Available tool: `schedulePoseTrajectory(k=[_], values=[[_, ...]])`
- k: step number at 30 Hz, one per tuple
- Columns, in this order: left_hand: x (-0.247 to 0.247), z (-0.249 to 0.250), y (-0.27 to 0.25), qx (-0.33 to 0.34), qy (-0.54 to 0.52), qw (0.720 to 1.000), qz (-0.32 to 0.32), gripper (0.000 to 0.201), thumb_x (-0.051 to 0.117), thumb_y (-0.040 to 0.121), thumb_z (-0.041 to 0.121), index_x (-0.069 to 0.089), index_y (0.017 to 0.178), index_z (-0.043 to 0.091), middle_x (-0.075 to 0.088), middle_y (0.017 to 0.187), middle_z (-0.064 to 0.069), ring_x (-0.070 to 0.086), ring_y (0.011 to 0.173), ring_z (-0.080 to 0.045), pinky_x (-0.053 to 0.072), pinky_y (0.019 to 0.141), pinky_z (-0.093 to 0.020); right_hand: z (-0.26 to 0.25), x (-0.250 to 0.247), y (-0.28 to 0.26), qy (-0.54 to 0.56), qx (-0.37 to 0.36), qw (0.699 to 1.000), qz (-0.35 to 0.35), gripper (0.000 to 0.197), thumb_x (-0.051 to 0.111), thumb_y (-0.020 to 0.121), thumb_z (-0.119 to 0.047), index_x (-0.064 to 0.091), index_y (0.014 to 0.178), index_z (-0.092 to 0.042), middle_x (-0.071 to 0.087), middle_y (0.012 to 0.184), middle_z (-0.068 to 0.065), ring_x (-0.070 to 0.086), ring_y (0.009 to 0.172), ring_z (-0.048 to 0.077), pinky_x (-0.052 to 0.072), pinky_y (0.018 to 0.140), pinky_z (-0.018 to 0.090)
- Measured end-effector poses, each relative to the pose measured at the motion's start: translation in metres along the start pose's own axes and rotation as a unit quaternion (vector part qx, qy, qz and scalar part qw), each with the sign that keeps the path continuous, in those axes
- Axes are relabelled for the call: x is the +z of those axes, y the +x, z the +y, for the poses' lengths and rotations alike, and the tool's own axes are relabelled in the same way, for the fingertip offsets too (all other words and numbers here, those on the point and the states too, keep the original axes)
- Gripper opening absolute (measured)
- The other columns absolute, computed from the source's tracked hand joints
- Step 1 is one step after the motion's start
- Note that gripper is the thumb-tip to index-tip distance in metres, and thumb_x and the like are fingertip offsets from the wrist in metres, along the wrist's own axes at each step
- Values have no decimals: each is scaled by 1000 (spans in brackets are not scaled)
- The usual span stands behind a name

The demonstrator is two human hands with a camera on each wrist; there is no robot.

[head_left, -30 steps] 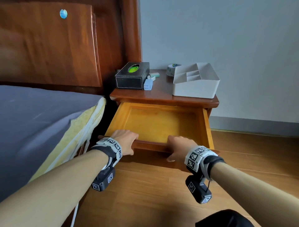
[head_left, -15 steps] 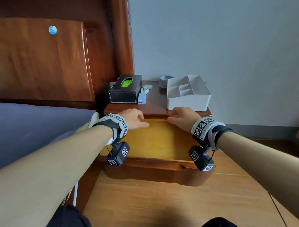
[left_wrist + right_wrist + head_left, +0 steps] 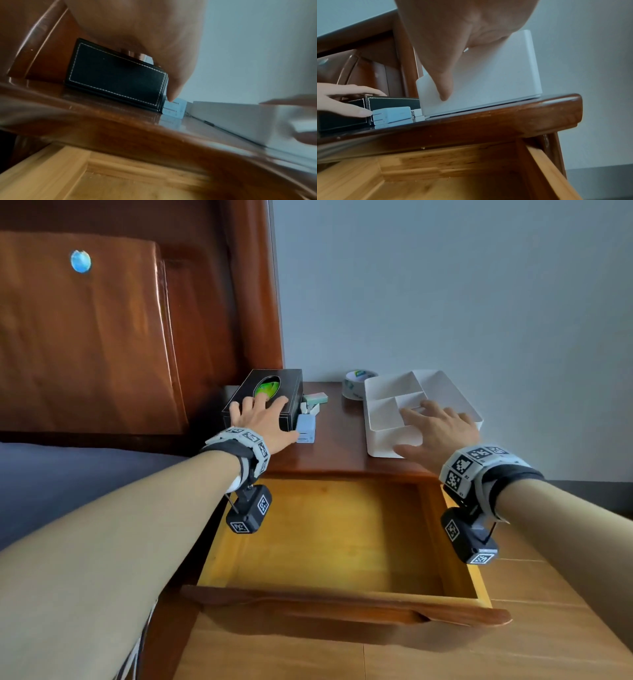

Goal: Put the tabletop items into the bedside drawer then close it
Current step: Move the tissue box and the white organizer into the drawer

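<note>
1. Reaching with both hands at once: left hand lies on the black tissue box, right hand over the white organiser tray.
2. Left grip: fingers spread across the box top, thumb down the box's right side with its tip touching the small white charger. Not clamped yet, from what shows.
3. Right grip: fingers spread over the tray's near compartments, thumb against the near outer wall. Fingertips reach inside the rim; I cannot tell whether they grip a divider. Reads as an opening grasp, not a hold.
4. Key relation: the box's long axis runs near-to-far, and the left hand comes along that axis from the near end, so a thumb-and-fingers squeeze across the short width fits. Left hand is clearly the nearer one for the box, right for the tray.
5. Drawer is pulled out, directly below and nearer than both hands; its visible floor holds nothing. Each item needs a lift and a pull towards the near side, then down.
6. Left on the nightstand top: box far left, charger just beside it, a small green-and-white pack behind the charger, a tape roll at the far edge touching the tray, tray on the right.
7. Risk, my read: dragging the box could knock the charger off the near edge.
</note>
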State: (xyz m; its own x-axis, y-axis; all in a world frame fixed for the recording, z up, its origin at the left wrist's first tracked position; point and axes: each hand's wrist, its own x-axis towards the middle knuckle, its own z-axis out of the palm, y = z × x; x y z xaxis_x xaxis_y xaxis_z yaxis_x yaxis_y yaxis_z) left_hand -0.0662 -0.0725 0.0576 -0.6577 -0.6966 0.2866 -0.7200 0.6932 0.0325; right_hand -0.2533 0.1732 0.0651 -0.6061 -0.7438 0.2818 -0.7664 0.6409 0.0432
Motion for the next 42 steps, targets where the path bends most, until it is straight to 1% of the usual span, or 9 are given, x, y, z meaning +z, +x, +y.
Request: schedulePoseTrajectory(k=[3,8,14,18,21,25,32,37,42], values=[[-5,0,11,-10,-1,999,-47,89,63,71,64,27,148,38,35,150,-5,28,136,-28,19,109,-46,2,-2,0,-12,-3,1000,-10,65,56,79,-62,38,138,-40,37,149,1,48,125,30,33,103,45],[-8,7,-3,2,-15,1000,-26,87,71,67,63,36,141,35,45,135,-10,35,126,-33,23,107,-45,3,-9,1,-20,-18,999,-42,72,61,78,-62,35,141,-38,36,148,3,49,126,31,35,105,46],[-30,-6,-50,44,-42,998,-31,89,85,61,51,39,135,35,52,121,-9,37,120,-29,36,99,-43,3,-19,-9,-18,-26,997,-69,85,77,74,-42,30,144,-36,34,144,4,60,113,32,49,93,46],[-46,-8,-81,30,-73,996,-49,86,88,55,49,40,126,39,52,107,-4,37,116,-26,45,89,-44,4,-29,-21,0,-30,997,-72,75,79,74,-30,37,135,-38,35,137,3,64,101,31,58,76,46],[-71,-6,-98,28,-99,992,-67,87,89,54,49,40,126,40,57,110,-2,36,116,-26,47,88,-48,-1,-41,-29,12,-41,995,-86,70,84,67,-34,39,121,-38,41,127,3,61,88,27,57,70,42],[-107,-2,-119,30,-133,988,-68,85,88,58,46,43,129,37,57,114,-2,34,118,-26,44,91,-46,-11,-52,-40,71,-32,994,-79,65,86,62,-33,40,109,-35,42,123,5,59,87,28,56,73,42],[-128,12,-144,40,-135,988,-55,76,89,55,42,42,114,32,44,86,8,35,106,-23,46,85,-47,-24,-71,-56,101,-61,990,-74,60,87,59,-32,42,100,-30,40,118,3,58,83,27,49,66,33],[-107,14,-124,80,-110,990,-33,71,88,57,43,41,108,29,50,99,4,35,103,-21,46,83,-43,-33,-62,-51,112,-51,991,-59,59,87,58,-35,43,97,-28,41,119,3,58,81,26,53,68,36],[-98,4,-102,130,-48,990,-9,63,88,59,43,43,99,23,48,101,2,36,106,-21,37,81,-29,-34,-57,-50,107,-10,993,-50,50,84,65,-34,43,94,-28,39,119,0,55,78,24,51,62,35]])
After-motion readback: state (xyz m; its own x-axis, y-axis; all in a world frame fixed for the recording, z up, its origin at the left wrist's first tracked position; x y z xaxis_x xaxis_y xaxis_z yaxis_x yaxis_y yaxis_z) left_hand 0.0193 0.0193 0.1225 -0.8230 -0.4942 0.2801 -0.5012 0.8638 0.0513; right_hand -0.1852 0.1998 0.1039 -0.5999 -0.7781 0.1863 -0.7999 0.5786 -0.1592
